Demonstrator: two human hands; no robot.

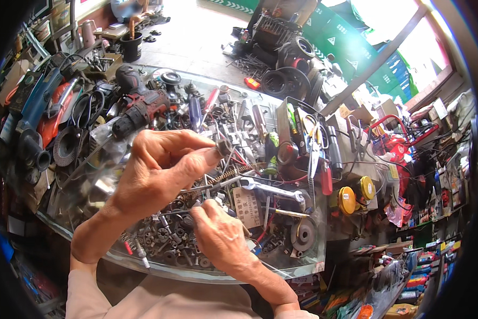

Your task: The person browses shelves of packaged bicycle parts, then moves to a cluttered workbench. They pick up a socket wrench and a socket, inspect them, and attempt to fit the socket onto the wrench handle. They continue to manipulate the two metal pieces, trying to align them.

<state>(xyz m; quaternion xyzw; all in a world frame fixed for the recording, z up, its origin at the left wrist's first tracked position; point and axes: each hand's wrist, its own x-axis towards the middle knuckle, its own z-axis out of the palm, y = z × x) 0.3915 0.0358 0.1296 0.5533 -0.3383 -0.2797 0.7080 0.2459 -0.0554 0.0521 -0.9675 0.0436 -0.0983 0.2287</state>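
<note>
small round part (224,147) in left hand (159,170), above parts-strewn glass table (207,276)

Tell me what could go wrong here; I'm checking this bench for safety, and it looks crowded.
The left hand pinches a small round part at its fingertips above the heap of nuts and gears; if it slips, it may be lost there. The right hand rests among loose metal pieces and rods, which could scratch it. The heap reaches the table's edge, so pieces might roll off.

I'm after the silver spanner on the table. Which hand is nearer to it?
Right. The right hand lies just below-left of the spanner, among small parts. The left hand is raised further left, pinching a small round part.
</note>
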